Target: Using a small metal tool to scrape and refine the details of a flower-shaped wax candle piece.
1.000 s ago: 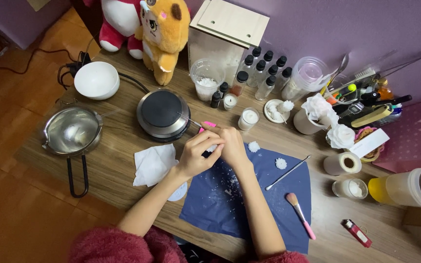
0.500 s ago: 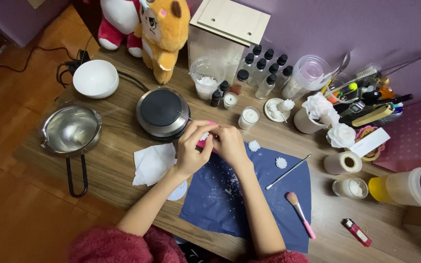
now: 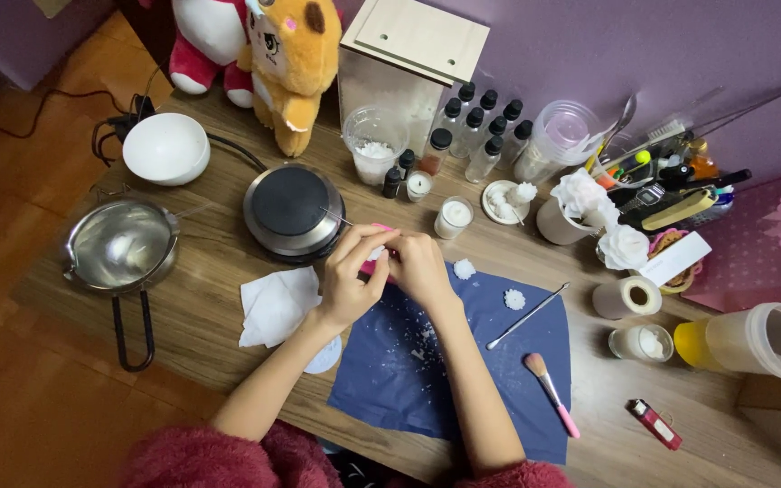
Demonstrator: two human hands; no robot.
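My left hand [image 3: 352, 276] and my right hand [image 3: 419, 268] meet fingertip to fingertip above the far edge of a dark blue cloth [image 3: 463, 380]. Together they pinch a small pink piece [image 3: 381, 227] with a bit of white on it; most of it is hidden by the fingers. A thin metal pin [image 3: 336, 216] pokes out past my left fingertips, over the rim of a round black hot plate [image 3: 293, 210]. White crumbs and two small white flower-shaped lumps [image 3: 514, 299] lie on the cloth.
A metal spatula tool [image 3: 526, 316] and a pink-handled brush [image 3: 551, 393] lie on the cloth's right side. A white tissue [image 3: 275, 305], steel pot [image 3: 124, 244] and white bowl [image 3: 166, 147] are to the left. Small candle jars [image 3: 454, 217], bottles [image 3: 476, 136] and a plush toy [image 3: 293, 54] stand behind.
Both hands have shifted slightly away from me towards the hot plate, staying pinched together on the small piece. Nothing else on the table has moved.
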